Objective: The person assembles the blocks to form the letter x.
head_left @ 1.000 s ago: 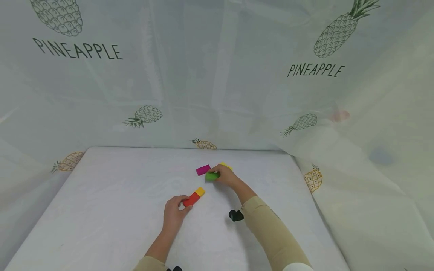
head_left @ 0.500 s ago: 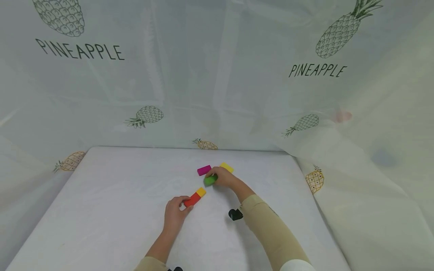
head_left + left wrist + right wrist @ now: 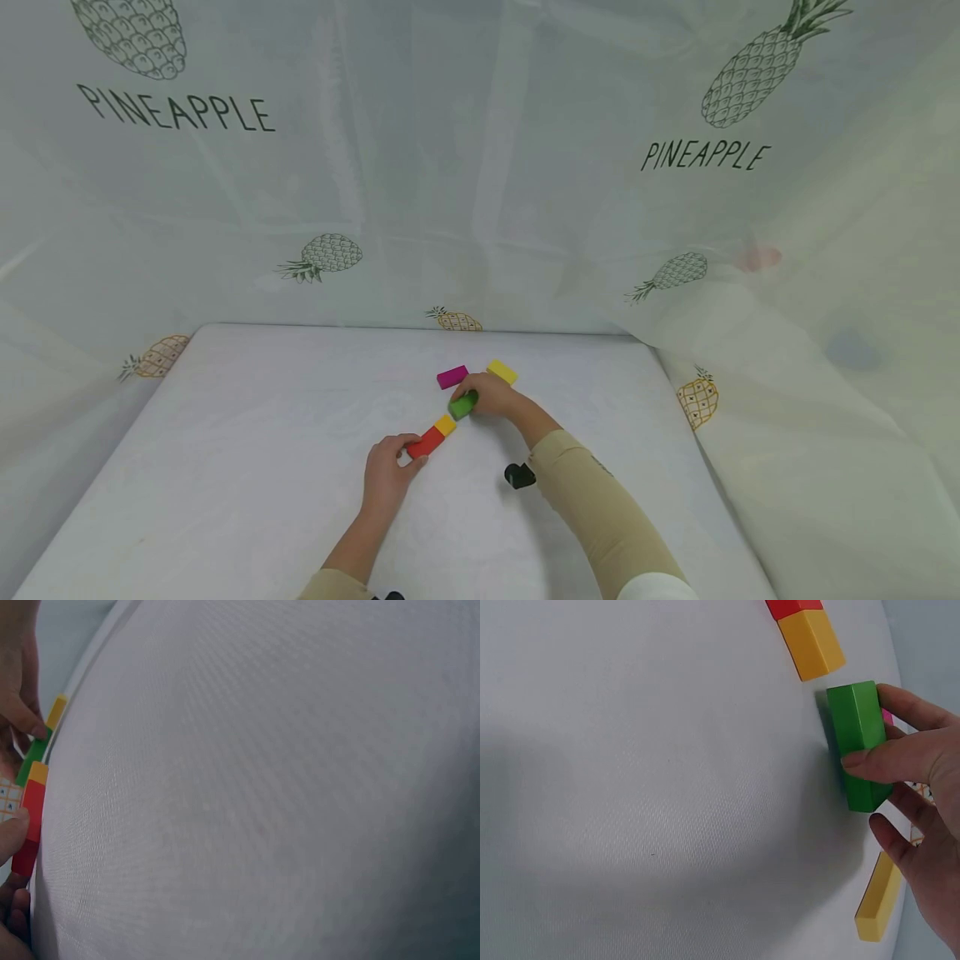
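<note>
My left hand (image 3: 387, 469) grips a red block (image 3: 426, 443) between thumb and fingers on the white table. An orange-yellow block (image 3: 446, 426) sits end to end with the red one, at its far end. My right hand (image 3: 489, 394) pinches a green block (image 3: 855, 731) between thumb and fingers. In the right wrist view a small gap shows between the green block and the orange-yellow block (image 3: 810, 645). Beyond the right hand lie a magenta block (image 3: 452, 377) and a yellow block (image 3: 502, 372), apart from each other.
The white tabletop (image 3: 262, 467) ends at a back edge against a hanging sheet (image 3: 480, 183) printed with pineapples. A black object (image 3: 519, 476) shows beside the right sleeve (image 3: 600, 508). Another dark object (image 3: 393, 595) is at the bottom edge, near the left sleeve.
My right hand has brought the green block toward me and slightly left, from beside the magenta block to the orange-yellow block's end. More of the yellow block shows. The left hand stays put.
</note>
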`<state>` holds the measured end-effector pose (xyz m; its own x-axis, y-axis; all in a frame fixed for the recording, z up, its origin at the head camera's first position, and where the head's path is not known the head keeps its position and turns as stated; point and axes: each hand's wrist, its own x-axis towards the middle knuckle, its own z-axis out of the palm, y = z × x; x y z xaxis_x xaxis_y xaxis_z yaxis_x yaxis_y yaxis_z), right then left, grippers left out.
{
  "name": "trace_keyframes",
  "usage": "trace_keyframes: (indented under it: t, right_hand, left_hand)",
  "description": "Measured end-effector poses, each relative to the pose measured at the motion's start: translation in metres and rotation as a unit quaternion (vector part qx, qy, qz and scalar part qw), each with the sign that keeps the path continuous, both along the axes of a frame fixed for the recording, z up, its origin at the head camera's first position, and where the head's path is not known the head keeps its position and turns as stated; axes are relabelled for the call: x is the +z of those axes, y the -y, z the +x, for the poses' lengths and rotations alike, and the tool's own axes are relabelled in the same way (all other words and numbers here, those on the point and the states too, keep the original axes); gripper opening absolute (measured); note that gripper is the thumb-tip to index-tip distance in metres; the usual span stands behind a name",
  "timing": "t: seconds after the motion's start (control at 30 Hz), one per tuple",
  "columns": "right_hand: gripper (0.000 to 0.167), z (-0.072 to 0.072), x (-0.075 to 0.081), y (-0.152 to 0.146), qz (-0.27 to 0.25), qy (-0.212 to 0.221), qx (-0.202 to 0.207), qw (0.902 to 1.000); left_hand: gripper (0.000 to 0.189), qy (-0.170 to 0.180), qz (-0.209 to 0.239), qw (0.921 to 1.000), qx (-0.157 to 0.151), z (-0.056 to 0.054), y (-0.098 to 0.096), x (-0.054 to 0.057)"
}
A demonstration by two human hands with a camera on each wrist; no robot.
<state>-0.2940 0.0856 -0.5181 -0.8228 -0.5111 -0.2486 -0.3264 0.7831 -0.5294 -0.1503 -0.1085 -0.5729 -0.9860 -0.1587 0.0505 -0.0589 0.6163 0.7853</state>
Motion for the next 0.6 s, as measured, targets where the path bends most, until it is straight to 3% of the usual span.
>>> trace_keyframes:
  t: [0.6]
  right_hand:
    - [0.032, 0.0006, -0.0029, 0.0034, -0.004, 0.021, 0.034, 0.9992]
  left_hand:
    - [0.037, 0.0, 0.0, 1.0, 0.0, -0.0003, 0.0001, -0.0003]
